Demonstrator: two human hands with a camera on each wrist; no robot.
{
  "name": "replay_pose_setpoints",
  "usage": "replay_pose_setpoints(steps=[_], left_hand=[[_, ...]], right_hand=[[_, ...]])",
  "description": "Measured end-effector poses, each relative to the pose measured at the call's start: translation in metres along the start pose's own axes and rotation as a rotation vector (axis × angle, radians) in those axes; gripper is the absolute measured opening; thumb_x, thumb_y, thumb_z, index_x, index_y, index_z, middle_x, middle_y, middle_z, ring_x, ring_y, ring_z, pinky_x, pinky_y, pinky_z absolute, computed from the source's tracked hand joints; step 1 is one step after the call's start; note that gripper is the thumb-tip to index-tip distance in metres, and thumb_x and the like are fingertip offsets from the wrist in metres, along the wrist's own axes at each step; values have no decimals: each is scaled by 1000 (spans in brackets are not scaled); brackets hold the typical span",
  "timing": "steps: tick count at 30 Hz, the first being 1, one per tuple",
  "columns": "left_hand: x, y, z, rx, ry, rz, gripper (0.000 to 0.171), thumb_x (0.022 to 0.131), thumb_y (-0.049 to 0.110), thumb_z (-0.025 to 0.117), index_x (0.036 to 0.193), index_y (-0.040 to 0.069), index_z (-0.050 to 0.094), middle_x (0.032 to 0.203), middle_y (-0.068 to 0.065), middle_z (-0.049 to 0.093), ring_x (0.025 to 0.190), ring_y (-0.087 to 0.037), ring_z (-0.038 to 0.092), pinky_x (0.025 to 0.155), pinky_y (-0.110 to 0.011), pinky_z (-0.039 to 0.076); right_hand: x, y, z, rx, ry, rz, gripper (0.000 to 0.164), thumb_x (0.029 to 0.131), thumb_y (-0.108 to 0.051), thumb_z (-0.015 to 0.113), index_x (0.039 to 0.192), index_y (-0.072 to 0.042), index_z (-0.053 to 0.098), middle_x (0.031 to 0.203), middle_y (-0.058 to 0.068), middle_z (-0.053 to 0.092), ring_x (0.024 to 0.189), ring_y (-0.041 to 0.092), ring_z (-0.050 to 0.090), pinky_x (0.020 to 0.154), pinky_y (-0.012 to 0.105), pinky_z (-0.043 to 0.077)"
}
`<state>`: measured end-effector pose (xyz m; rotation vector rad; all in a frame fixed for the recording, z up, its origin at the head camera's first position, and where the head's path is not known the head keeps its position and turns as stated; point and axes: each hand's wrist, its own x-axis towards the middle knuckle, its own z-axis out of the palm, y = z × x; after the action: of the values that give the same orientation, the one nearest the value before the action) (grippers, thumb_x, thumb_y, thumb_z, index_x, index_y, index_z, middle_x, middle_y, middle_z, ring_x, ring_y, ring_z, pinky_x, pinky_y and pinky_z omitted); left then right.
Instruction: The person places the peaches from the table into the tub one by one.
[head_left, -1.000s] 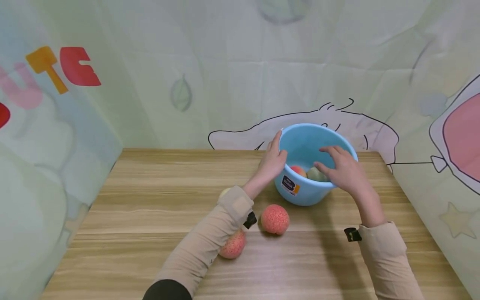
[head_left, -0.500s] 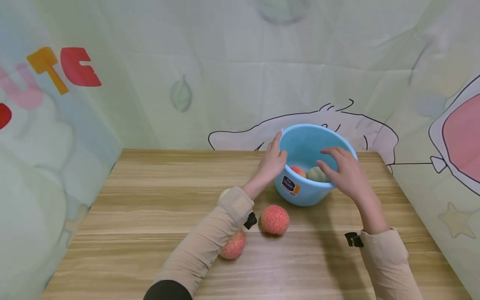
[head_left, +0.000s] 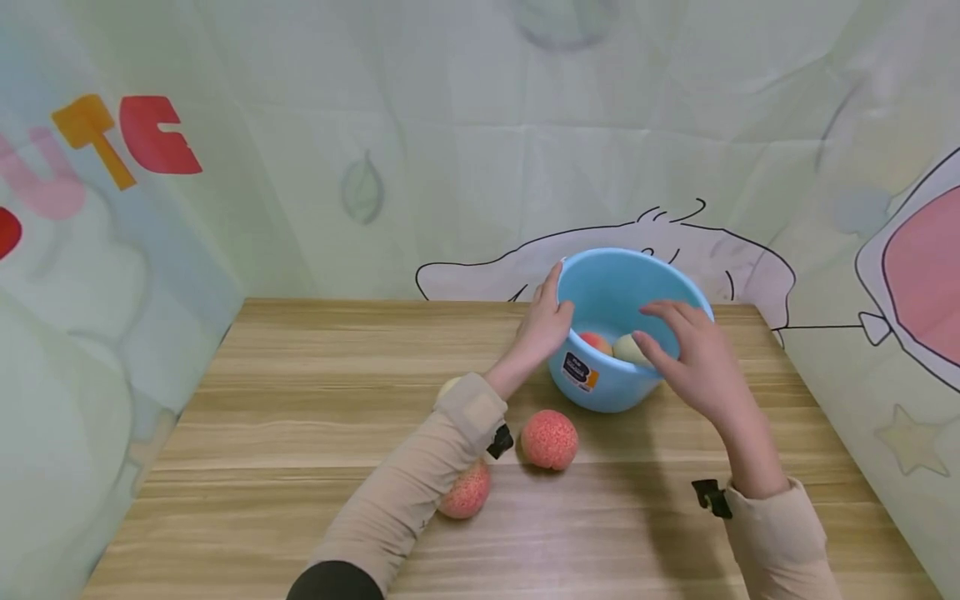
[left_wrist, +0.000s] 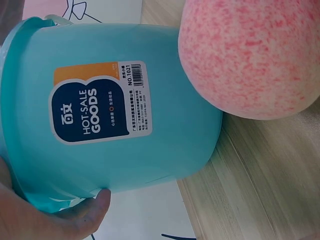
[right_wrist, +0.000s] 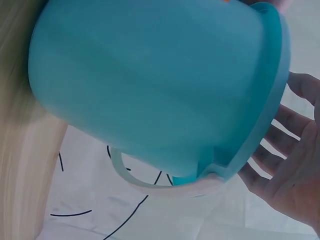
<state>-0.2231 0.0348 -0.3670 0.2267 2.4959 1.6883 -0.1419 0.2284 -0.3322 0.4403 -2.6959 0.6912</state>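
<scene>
A light blue bucket (head_left: 611,387) stands at the right rear of the table. My left hand (head_left: 538,329) holds its left rim, with a digit (left_wrist: 95,212) lying against the outer wall. Over the right front rim hovers my right hand (head_left: 701,358), fingers spread and nothing between them. Its fingers (right_wrist: 285,137) also show past the rim in the right wrist view. Inside the bucket lie a reddish-orange round fruit (head_left: 596,342) and a pale green one (head_left: 628,350), partly hidden by the wall and right thumb. A pink-speckled, peach-like fruit (head_left: 550,440) sits in front of the bucket.
Another peach-like fruit (head_left: 467,490) is partly covered by the left forearm. A pale yellow round thing (head_left: 448,386) peeks out behind the left cuff. The wooden table (head_left: 300,400) meets a printed cloth backdrop (head_left: 465,150). A pale handle (right_wrist: 165,189) hangs on the bucket.
My right hand has drawn back slightly towards me and away from the pale green fruit, which looks lighter now. The left hand and bucket have stayed in place.
</scene>
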Motion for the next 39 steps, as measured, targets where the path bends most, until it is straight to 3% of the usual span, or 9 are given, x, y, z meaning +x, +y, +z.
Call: replay_pose_setpoints(steps=[12,21,35,39], left_hand=[[1,0,2,9,3,-2,63,100,18,36,156,29,9,159,-6,25,142,-29,35,112,-55,34],[1,-1,2,4,1,12,63,100,18,36,156,27,9,159,-8,25,141,-31,35,111,-55,35],[2,-1,0,6,7,13,63,100,18,37,156,27,10,159,-8,25,141,-31,35,111,-55,35],[1,-2,0,14,8,18,62,100,18,37,156,26,11,158,-8,25,141,-31,35,112,-54,35]], right_hand=[[-15,-14,4,-13,63,-96,38,89,-21,67,122,-5,62,127,15,61,119,36,53,97,56,45],[-26,-24,9,-12,139,-225,43,81,-14,74,121,-4,63,123,13,64,113,33,55,93,53,46],[-45,-35,17,29,100,-261,54,76,-12,78,127,-9,60,128,10,60,117,28,53,97,49,44],[-50,-34,24,60,89,-322,47,85,-24,71,128,-10,60,130,9,59,121,27,52,103,41,39]])
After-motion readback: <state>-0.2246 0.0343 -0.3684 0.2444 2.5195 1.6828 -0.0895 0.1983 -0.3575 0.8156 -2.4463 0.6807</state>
